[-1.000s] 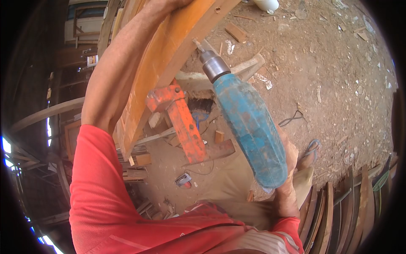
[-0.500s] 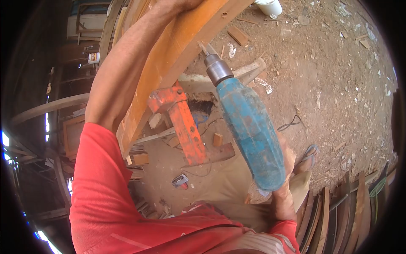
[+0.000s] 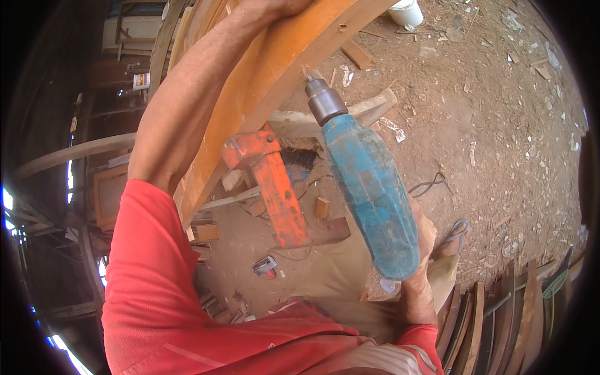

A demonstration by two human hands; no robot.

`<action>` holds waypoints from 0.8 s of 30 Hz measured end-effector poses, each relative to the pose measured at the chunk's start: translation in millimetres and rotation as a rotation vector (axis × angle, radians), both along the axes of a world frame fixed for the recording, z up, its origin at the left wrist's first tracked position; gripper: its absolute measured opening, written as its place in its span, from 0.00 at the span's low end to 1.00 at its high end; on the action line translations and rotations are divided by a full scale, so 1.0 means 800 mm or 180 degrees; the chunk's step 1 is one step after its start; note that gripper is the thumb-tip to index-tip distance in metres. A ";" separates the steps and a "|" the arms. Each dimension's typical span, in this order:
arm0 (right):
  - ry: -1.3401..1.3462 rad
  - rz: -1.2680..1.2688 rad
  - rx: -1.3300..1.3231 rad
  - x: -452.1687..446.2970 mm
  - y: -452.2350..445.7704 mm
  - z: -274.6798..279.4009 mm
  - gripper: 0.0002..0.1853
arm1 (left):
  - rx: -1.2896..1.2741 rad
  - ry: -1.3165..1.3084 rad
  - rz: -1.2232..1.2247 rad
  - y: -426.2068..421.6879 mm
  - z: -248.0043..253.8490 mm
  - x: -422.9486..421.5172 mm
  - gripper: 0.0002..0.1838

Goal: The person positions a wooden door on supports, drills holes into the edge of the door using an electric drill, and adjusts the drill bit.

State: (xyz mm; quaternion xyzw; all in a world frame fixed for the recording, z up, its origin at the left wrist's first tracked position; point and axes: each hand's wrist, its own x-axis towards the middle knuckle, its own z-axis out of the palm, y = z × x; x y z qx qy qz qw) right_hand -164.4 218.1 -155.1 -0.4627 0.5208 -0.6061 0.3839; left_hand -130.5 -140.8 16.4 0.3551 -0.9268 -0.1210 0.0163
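- Wooden beam (image 3: 290, 56) now has the drill (image 3: 375, 194) closer, with less bit showing.
- Right of the beam, the right hand (image 3: 425, 231) grips the drill, forearm reaching upward.
- Over the beam, left hand (image 3: 290, 5), arm bent; its grip I cannot tell.
- Along the beam, one hole (image 3: 342, 27) is made; another seems unfinished.

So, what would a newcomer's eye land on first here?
Probably the worn blue drill, mid-picture in the right hand, its tip at the side of a long orange-brown board. Next, the scuffed orange metal piece left of the drill, and the left arm's red sleeve.
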 end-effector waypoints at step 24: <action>0.0226 -0.0081 0.0032 -0.003 -0.010 0.006 0.41 | -0.0014 0.0036 -0.0009 -0.010 -0.006 0.001 0.44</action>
